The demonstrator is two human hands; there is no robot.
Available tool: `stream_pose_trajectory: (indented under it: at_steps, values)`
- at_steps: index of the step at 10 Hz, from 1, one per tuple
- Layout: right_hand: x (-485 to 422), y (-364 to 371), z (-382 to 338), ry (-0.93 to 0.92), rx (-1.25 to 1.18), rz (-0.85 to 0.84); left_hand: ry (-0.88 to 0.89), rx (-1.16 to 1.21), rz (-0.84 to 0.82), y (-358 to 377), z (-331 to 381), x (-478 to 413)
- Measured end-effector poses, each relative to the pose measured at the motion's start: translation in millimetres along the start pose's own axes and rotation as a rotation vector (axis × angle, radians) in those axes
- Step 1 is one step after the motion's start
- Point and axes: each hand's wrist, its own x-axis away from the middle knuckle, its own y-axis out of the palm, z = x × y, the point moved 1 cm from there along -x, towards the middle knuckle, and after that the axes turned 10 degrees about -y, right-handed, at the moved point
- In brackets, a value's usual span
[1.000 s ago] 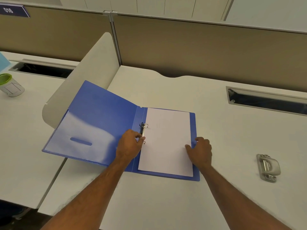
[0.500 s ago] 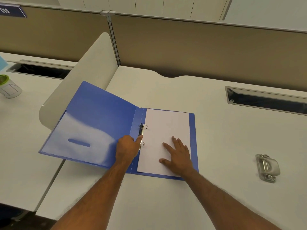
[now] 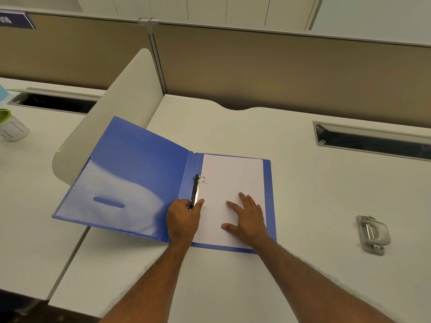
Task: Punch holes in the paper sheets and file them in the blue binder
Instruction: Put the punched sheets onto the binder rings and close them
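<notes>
Head view. The blue binder (image 3: 140,173) lies open on the white tabletop (image 3: 303,183), a thin, semi-glossy plastic folder. Its left cover is raised off the surface, leaning against the rounded edge of a cream divider panel (image 3: 121,108). A translucent pocket with a slotted cut-out covers the lower part of that cover.

The paper sheets (image 3: 233,178) rest flat on the right cover, plain white, rectangular, matte, with a strip of blue showing along the right and near edges. The ring mechanism (image 3: 196,187), a narrow metal strip with a dark lever, runs along the spine; the far ring passes through the sheets' left margin.

The left hand (image 3: 184,220) is curled at the near end of the mechanism, fingers bent around it and thumb lying on the paper's edge; whether it grips the lever cannot be determined. The right hand (image 3: 247,220) lies palm down on the lower part of the sheets, fingers spread and flat, clasping nothing.

A grey metal hole punch (image 3: 373,234) sits on the tabletop well to the right of the binder, untouched. A recessed dark cable slot (image 3: 373,141) is set into the tabletop beyond it. A clear cup with a green rim (image 3: 11,127) stands on the neighbouring desk at far left.
</notes>
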Motion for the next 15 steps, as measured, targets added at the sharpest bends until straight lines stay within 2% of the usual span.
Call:
stream_pose_trajectory:
  at_steps: [3,5,10,12,15]
  values:
    - [-0.1,-1.1,-1.1,0.01,-0.011,0.004,-0.003,-0.136,-0.118,-7.2,6.5,-15.5]
    - [-1.6,-3.2,-2.0,0.022,0.0,0.0,0.007,-0.108,-0.161,-12.2,23.0,-40.0]
    - [-3.5,-4.3,-5.3,0.046,-0.006,0.002,-0.201,-0.272,-0.291,-3.5,40.1,-72.3]
    - [-4.4,-4.6,-5.3,0.046,-0.015,0.007,-0.235,-0.299,-0.336,-0.9,44.1,-78.1]
    - [-5.2,-4.0,-4.1,0.053,-0.018,0.004,-0.097,-0.182,-0.348,-4.6,49.3,-65.4]
